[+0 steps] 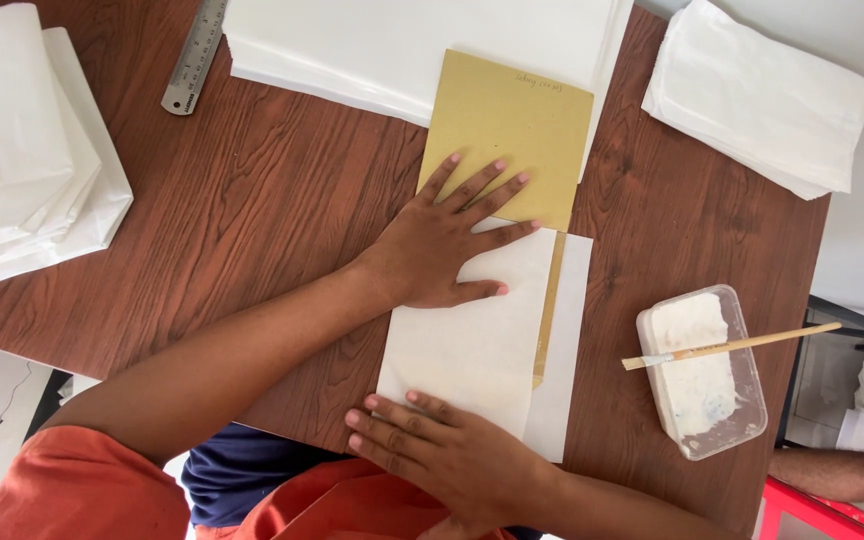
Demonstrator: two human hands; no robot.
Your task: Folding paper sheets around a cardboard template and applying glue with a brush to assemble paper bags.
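Observation:
My left hand (442, 250) lies flat, fingers spread, across the upper edge of a white folded paper sheet (472, 340) and the lower part of a tan card (507, 135). The paper is folded over the card, and a thin tan strip of card shows along the fold at the right. My right hand (432, 450) presses flat on the paper's near edge, fingers pointing left. Neither hand grips anything; both rest palm down on the sheet.
A brown wooden table (252, 210) carries white paper stacks at the left (22, 140), top (402, 40) and right (762, 95). A steel ruler (195, 55) lies at the top left. A plastic tub of white paste (702, 370) with a brush (732, 345) across it sits right. Another person's arm (842, 475) shows bottom right.

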